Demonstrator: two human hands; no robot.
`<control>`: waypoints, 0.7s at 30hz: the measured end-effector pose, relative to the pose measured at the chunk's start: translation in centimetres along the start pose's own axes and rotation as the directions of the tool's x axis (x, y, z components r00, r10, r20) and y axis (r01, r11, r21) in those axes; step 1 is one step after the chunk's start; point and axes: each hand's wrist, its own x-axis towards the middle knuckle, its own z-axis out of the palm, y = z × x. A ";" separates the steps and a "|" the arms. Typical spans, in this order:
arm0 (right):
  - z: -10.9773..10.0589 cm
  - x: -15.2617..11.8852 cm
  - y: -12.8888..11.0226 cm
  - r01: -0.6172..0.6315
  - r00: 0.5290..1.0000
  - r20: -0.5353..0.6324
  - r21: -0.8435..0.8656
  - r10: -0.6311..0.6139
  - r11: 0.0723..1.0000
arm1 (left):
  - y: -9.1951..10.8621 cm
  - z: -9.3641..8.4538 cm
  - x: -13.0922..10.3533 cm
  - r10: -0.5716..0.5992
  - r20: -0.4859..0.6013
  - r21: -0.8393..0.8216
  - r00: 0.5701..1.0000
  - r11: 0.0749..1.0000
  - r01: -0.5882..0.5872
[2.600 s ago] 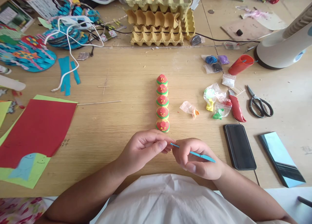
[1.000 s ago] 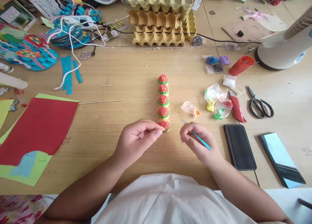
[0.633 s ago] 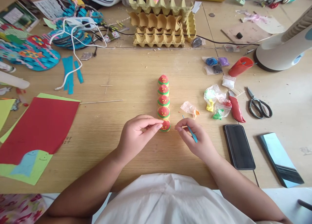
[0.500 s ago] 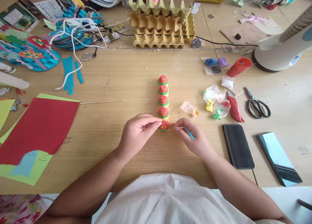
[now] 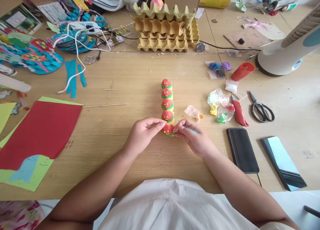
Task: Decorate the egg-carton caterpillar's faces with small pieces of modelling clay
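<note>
Several egg-carton cups (image 5: 167, 104) with red tops, green bands and yellow smiling faces stand in one row running away from me. At the upper left edge of the nearest red cup (image 5: 167, 130), my left hand (image 5: 146, 133) pinches with thumb and forefinger; anything between the fingertips is too small to make out. My right hand (image 5: 193, 136) holds a thin blue tool (image 5: 191, 129), and its fingertips touch or nearly touch the right side of the same cup. Beyond that hand lies a small plastic bag (image 5: 192, 111) with orange clay.
On the right are clay bags (image 5: 217, 100), a red knife (image 5: 240, 111), scissors (image 5: 261, 108) and two phones (image 5: 243, 150). Red paper (image 5: 45, 130) lies left. Egg cartons (image 5: 162, 43) stand at the back, a red cup (image 5: 243, 71) at the back right.
My right hand has moved left to the nearest cup, and the blue tool now lies flatter in it. My left hand has barely moved. The view has shifted slightly.
</note>
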 end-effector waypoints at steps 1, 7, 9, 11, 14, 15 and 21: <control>0.1 0.0 0.0 -0.020 1.000 0.005 0.065 0.019 0.998 | 0.1 -0.1 -0.1 -0.008 -0.001 -0.029 1.000 1.000 0.008; 0.8 -0.9 -0.7 -0.090 0.996 0.051 0.344 0.077 0.935 | 1.8 -0.4 -1.6 0.276 -0.030 0.075 0.961 0.959 -0.274; 1.1 -1.2 -0.8 -0.092 0.996 0.055 0.388 0.076 0.917 | 2.5 -0.4 -2.3 0.490 0.026 0.262 0.872 0.838 -0.479; 1.4 -1.5 -0.9 -0.089 0.996 0.058 0.414 0.072 0.906 | 3.0 -0.3 -2.7 0.649 0.085 0.431 0.756 0.660 -0.615; 1.7 -1.8 -1.0 -0.092 0.995 0.067 0.436 0.069 0.895 | 3.4 -0.1 -2.9 0.760 0.151 0.564 0.632 0.459 -0.686; 1.7 -1.9 -1.0 -0.092 0.995 0.070 0.442 0.068 0.892 | 3.4 -0.1 -2.9 0.771 0.162 0.582 0.616 0.430 -0.690; 2.0 -2.4 -1.0 -0.092 0.995 0.068 0.441 0.069 0.893 | 3.3 -0.1 -2.8 0.766 0.183 0.590 0.616 0.416 -0.692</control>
